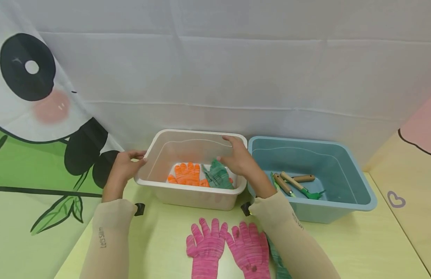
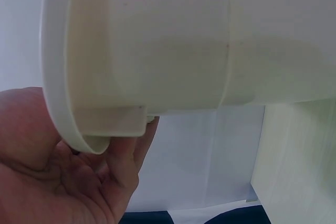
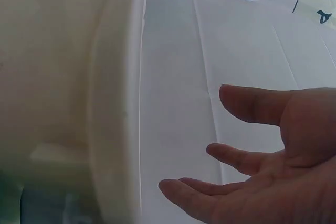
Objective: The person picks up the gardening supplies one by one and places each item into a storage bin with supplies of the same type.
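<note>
A white plastic bin (image 1: 194, 198) stands on the table, with an orange glove (image 1: 187, 174) and a green glove (image 1: 219, 176) lying inside. At its left end my left hand (image 1: 126, 166) grips the rim; the left wrist view shows the fingers of that hand (image 2: 79, 177) curled about the bin's edge (image 2: 55, 72). My right hand (image 1: 239, 157) is over the bin's right end, thumb and fingers spread. From the right wrist, this hand (image 3: 283, 150) appears apart from the bin wall (image 3: 68, 77), holding nothing.
Right beside it stands a blue bin (image 1: 370, 203) with wooden-handled garden tools, among them a green rake (image 1: 313, 194). Two pink gloves (image 1: 208, 246) lie flat in front, and a green glove (image 1: 280, 263) is partly hidden by my right sleeve. A printed cloth (image 1: 215, 73) hangs behind.
</note>
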`<state>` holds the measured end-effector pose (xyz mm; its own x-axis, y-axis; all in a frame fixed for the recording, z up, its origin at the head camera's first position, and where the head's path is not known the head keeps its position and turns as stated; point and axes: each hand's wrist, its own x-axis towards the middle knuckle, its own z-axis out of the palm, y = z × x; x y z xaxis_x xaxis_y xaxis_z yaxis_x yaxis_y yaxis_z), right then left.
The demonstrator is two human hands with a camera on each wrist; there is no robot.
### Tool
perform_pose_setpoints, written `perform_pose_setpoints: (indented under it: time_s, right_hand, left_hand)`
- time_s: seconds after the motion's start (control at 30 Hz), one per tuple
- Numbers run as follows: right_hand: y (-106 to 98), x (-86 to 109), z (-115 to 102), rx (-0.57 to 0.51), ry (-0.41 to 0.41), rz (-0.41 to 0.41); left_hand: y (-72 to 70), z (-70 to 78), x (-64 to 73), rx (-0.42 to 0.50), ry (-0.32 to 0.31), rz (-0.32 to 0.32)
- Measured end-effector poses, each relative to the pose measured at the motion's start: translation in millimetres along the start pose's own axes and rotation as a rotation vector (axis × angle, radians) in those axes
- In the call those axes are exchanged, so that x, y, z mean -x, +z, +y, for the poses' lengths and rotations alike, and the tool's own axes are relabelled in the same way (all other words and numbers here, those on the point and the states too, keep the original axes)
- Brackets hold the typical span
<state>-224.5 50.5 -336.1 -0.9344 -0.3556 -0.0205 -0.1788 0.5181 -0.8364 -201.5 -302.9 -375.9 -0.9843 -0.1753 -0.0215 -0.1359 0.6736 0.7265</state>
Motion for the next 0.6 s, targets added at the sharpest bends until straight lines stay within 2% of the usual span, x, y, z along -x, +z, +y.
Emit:
perform_pose_setpoints:
  time_s: [0.23,0.43,0.6]
  right_hand:
    - [-7.3,16.5,14.3,-0.070,-0.042,0.012]
    - [-16.5,36.3,24.1,-0.120,-0.056,0.021]
    - [-23.7,55.9,31.5,-0.190,-0.090,0.045]
  left_hand:
    - [1.0,-0.1,0.9,-0.009,0.008,0.003]
    - [2.0,0.3,0.4,-0.005,-0.009,-0.007]
    - [1.6,-0.7,-0.2,-0.011,0.001,-0.004]
